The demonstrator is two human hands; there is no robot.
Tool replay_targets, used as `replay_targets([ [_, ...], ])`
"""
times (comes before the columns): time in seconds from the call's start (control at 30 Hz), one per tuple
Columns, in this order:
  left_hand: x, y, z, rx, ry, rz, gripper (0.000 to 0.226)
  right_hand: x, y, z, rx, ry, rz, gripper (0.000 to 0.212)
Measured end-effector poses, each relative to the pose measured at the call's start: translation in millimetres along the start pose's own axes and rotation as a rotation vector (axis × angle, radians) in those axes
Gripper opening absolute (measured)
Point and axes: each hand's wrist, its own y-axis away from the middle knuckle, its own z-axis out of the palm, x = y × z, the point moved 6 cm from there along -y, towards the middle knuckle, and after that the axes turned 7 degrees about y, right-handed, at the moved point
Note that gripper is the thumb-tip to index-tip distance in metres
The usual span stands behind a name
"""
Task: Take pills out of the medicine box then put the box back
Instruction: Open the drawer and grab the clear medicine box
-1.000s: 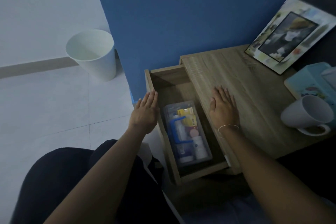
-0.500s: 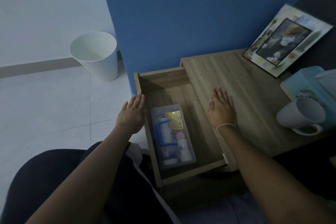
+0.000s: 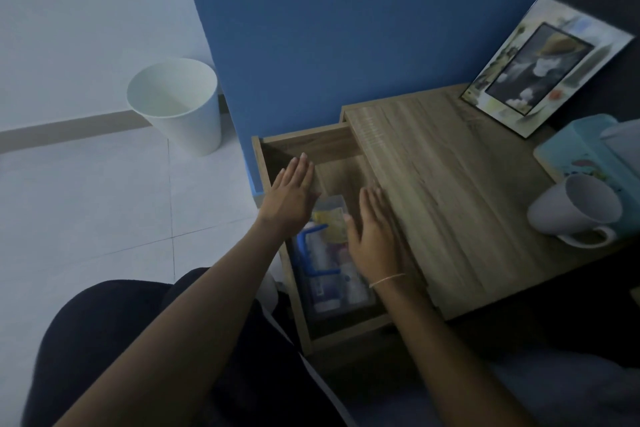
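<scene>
A clear plastic medicine box [image 3: 327,274] with a blue handle lies in the open wooden drawer [image 3: 273,163] of the bedside table. Packets and small bottles show through its lid. My left hand [image 3: 292,194] hovers flat over the box's far left corner, fingers apart, holding nothing. My right hand [image 3: 375,236] hovers flat over the box's right side, fingers apart, covering part of the lid. Whether either hand touches the box, I cannot tell.
The wooden table top [image 3: 460,191] carries a white mug [image 3: 575,208], a light blue box [image 3: 585,146] and a picture frame [image 3: 543,66]. A blue wall rises behind. A white waste bin [image 3: 180,104] stands on the tiled floor to the left. My dark-clothed lap is below.
Both hands have moved in over the drawer: the left from outside the drawer's left wall, the right off the table top. The drawer was pulled further open earlier.
</scene>
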Motion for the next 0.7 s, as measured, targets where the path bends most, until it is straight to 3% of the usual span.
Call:
replay_targets([
  [0.13, 3, -18, 21, -0.106, 0.050, -0.012, 0.062, -2, 20, 42, -0.215, -0.002, 0.116, 0.086],
  [0.23, -1, -27, 41, -0.179, 0.100, -0.041, 0.066, 2, 25, 50, -0.173, -0.002, 0.232, 0.100],
  [0.27, -2, -28, 47, -0.195, 0.114, -0.053, 0.068, 6, 25, 54, -0.160, -0.059, 0.264, 0.105],
  [0.33, -4, -31, 57, -0.237, 0.122, -0.077, 0.070, 13, 31, 65, -0.302, -0.243, 0.345, 0.116],
  [0.47, -22, -35, 64, -0.302, 0.171, -0.212, 0.075, 22, 39, 71, -0.357, -0.423, 0.489, 0.097],
  [0.7, -21, -37, 61, -0.313, 0.257, -0.225, 0.081, 14, 39, 67, -0.294, -0.465, 0.489, 0.087],
])
